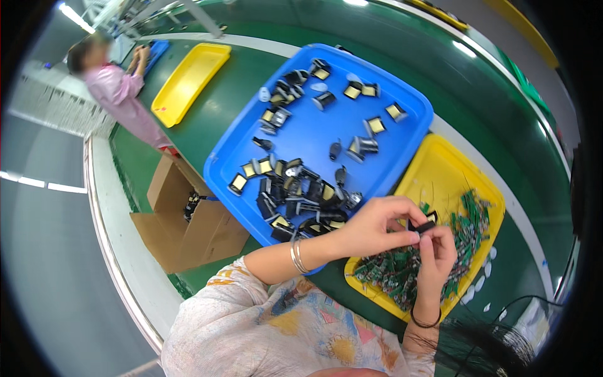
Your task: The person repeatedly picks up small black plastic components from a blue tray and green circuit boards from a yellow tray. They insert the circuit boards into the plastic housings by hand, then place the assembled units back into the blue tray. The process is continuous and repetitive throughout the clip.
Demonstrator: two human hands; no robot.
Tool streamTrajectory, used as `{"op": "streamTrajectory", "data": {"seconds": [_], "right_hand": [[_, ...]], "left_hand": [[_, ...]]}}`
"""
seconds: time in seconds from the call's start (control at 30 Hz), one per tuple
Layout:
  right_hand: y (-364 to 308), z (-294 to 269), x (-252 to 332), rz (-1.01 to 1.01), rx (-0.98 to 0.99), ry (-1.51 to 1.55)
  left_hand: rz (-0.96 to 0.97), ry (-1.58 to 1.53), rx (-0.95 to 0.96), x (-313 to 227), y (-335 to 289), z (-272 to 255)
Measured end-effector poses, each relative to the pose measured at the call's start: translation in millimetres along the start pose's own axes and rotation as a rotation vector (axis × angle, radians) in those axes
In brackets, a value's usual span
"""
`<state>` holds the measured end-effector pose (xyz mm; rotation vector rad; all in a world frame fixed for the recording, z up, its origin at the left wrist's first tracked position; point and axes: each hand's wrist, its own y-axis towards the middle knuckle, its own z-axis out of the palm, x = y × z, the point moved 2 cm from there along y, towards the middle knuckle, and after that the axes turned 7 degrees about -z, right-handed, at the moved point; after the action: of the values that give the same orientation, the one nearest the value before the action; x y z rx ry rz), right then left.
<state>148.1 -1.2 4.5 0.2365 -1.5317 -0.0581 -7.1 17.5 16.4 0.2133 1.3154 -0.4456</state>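
Note:
Both of my hands meet over the yellow tray of circuit boards. My left hand (380,227), with silvery bangles at the wrist, pinches a small black plastic part (424,226) between thumb and fingers. From the other side my right hand (436,254), a dark band round its wrist, grips the same part with its fingertips. A pale yellow patch shows by the part; the fingers hide the rest. Below lie many small green circuit boards (392,276) with thin wires, heaped in the yellow tray (422,164).
A large blue tray (308,135) left of my hands holds many black parts with yellow patches (326,191). An open cardboard box (210,235) stands lower left. Farther off are another yellow tray (191,78) and a person in pink (119,94). Whitish oval pieces (480,284) lie on the right.

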Motion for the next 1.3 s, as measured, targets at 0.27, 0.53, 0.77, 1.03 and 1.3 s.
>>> {"op": "streamTrajectory", "data": {"seconds": [0.27, 0.53, 0.77, 1.03, 1.3], "right_hand": [[-1.1, 0.8, 2.5, -0.048, 0.093, -0.012], [-0.9, 1.6, 0.3, -0.010, 0.121, 0.041], [-0.2, -3.2, -5.8, 0.070, 0.103, 0.185], [0.7, -4.1, -2.0, 0.125, 0.097, 0.129], [-0.5, -5.9, -3.2, 0.112, 0.084, 0.050]], "left_hand": [[0.101, 0.041, -0.034, 0.5, -2.4, 1.2], [0.068, 0.100, -0.093, 0.2, -3.1, 4.3], [0.100, 0.209, -0.087, -2.9, -1.8, 2.1], [0.207, 0.360, -0.078, -0.4, 0.9, 0.0], [0.011, 0.356, 0.055, -10.1, -0.3, -3.0]]}}
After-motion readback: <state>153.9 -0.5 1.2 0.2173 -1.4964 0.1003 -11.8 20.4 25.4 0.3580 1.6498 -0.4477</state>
